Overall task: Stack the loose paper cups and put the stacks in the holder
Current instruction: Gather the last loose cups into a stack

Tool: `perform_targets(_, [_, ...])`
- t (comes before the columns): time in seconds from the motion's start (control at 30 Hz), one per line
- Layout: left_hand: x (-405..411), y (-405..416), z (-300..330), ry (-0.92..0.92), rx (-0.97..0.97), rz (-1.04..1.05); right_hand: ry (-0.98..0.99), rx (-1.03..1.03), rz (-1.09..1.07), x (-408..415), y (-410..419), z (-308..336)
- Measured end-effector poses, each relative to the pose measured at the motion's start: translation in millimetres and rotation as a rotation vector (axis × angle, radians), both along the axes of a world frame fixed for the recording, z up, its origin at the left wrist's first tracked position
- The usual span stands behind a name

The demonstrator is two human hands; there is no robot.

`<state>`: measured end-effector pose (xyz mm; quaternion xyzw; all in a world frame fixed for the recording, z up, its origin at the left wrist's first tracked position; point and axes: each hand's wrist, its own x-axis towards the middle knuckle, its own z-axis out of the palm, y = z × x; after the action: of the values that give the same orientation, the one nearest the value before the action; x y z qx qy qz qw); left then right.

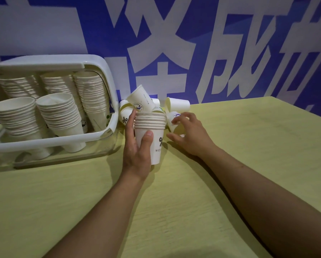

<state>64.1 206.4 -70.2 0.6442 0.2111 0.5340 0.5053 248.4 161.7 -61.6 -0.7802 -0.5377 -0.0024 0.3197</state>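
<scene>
My left hand [137, 146] grips a stack of white paper cups [152, 127], upright, with several rims nested at its top and a black percent mark on the bottom cup. My right hand [185, 135] holds a loose cup [174, 123] lying tilted just right of the stack, fingers over its top and thumb below. More loose cups [141, 102] lie in a small pile behind the stack. A white holder [107, 71] stands at the left with several tall stacks [61, 112] inside.
The yellow-green table [230, 164] spreads wide to the right and toward me. A blue wall with large white characters [174, 43] stands right behind the holder and the pile. The table's far right edge [305, 110] runs diagonally.
</scene>
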Motion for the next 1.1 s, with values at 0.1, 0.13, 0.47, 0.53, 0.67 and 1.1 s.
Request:
perform_targets(0.1, [1,1,-1,0.019,-0.005,-0.011,0.001,0.058,-0.059,-1,2,1])
perform_targets(0.13, [0,0,-2,0.022,-0.006,-0.017,0.020,0.099,-0.077,0,1,2])
perform_targets(0.47, [-1,-4,-5,0.156,0.108,-0.117,0.375,0.644,0.125,-16,-34,36])
perform_targets(0.53, [-2,-7,-4,0.205,0.147,-0.145,0.395,0.658,0.180,-20,-36,37])
perform_targets(0.67, [-2,-8,-2,0.211,0.217,-0.118,0.393,0.646,0.250,-23,-37,40])
perform_targets(1.1, [-1,-10,-4,0.277,0.258,-0.135,0.301,0.265,0.462,-29,-36,30])
